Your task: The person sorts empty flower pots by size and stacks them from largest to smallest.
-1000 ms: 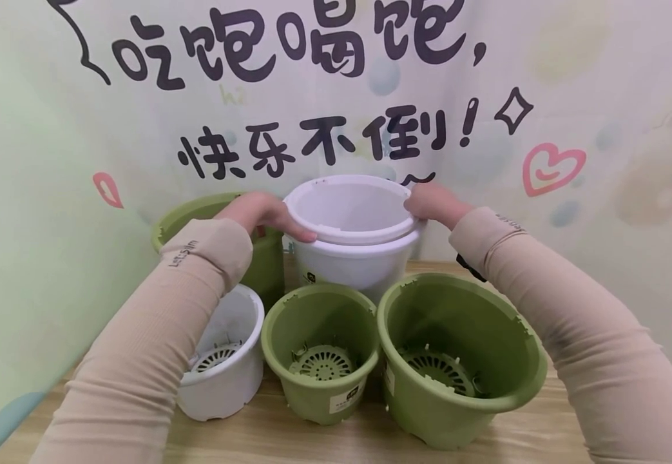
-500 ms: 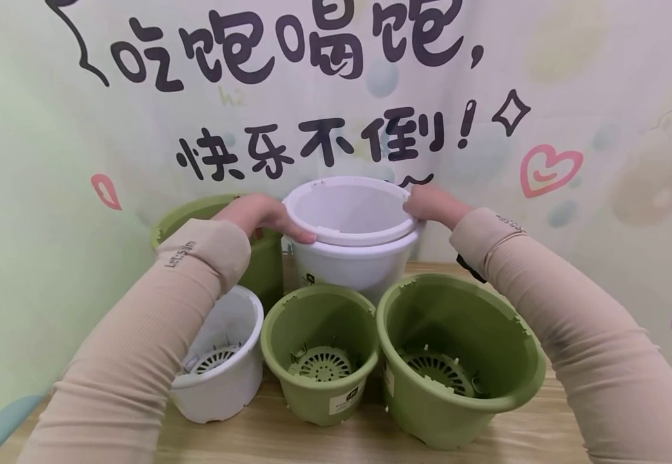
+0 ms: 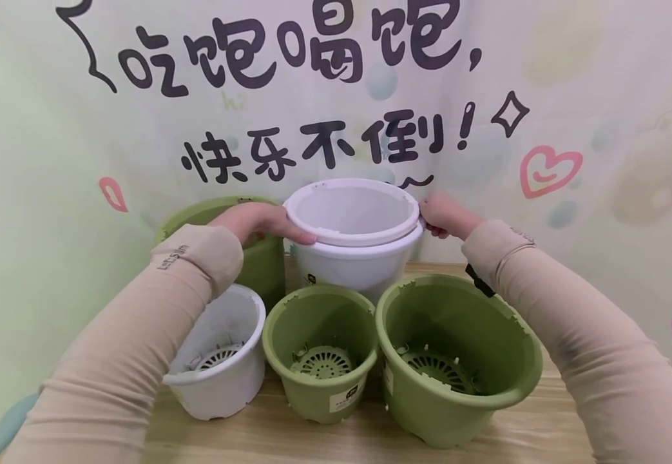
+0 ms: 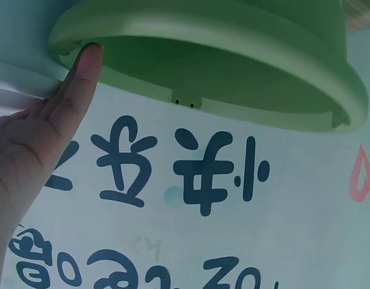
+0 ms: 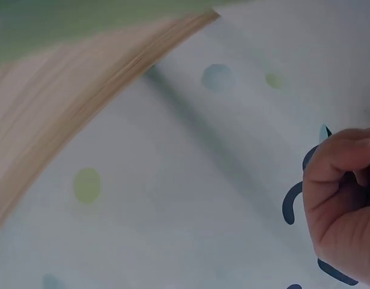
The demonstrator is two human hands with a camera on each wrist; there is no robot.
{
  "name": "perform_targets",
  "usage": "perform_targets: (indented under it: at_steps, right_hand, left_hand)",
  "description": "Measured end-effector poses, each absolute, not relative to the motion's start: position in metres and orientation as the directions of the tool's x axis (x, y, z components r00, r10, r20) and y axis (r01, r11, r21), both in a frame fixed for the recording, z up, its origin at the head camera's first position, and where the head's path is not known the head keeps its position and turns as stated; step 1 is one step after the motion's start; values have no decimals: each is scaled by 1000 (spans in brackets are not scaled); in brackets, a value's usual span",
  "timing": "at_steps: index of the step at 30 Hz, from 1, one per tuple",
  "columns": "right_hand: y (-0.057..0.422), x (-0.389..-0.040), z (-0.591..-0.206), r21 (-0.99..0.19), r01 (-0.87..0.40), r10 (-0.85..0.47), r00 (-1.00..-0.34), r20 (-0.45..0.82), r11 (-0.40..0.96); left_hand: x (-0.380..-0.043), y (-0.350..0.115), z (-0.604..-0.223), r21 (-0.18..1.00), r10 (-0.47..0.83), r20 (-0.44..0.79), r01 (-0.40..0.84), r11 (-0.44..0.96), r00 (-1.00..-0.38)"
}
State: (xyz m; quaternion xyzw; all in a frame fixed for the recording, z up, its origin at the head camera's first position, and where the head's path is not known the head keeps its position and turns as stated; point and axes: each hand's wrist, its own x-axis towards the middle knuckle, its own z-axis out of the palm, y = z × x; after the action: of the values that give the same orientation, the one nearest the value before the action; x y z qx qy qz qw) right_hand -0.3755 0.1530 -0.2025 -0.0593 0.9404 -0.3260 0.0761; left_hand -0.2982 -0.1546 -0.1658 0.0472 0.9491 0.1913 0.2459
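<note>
Upper white pot (image 3: pixel 352 212) in lower white pot (image 3: pixel 350 265) — 4 other pots (image 3: pixel 347 401) un-nested. L hand (image 3: pixel 261 220) straight-ish vs. upper rim (image 3: pixel 364 241); R hand (image 3: pixel 447 216) curled — hold unclear.

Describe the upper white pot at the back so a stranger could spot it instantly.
Find the pale printed backdrop with large black writing. Below it, behind the small round green plastic pot, is a round white plastic pot touched by the left hand. Unlike its neighbours, it sits inside another round white plastic pot.
</note>
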Motion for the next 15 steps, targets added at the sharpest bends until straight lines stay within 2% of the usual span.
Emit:
perform_targets:
  at_steps: [3, 6, 8, 11, 15]
  right_hand:
    - [155, -376, -207, -615, -47, -161, -978, -132, 788]
    - [155, -375, -208, -642, -36, -161, -977, -138, 766]
    - [154, -374, -209, -662, -35, -168, -976, -139, 749]
    - [153, -372, -209, -674, -38, -184, -972, -147, 738]
    - [153, -371, -208, -655, -54, -199, -969, -148, 754]
  left_hand:
    - [-302, -165, -168, 411, 239, -412, 55, 910, -879]
    - [-304, -187, -167, 398, 240, -280, 115, 910, -930]
    - [-305, -205, -167, 365, 194, -145, 130, 922, -970]
    - [-303, -235, -171, 336, 103, 0, 97, 937, -995]
    - [-297, -270, -186, 341, 11, 69, 34, 939, -998]
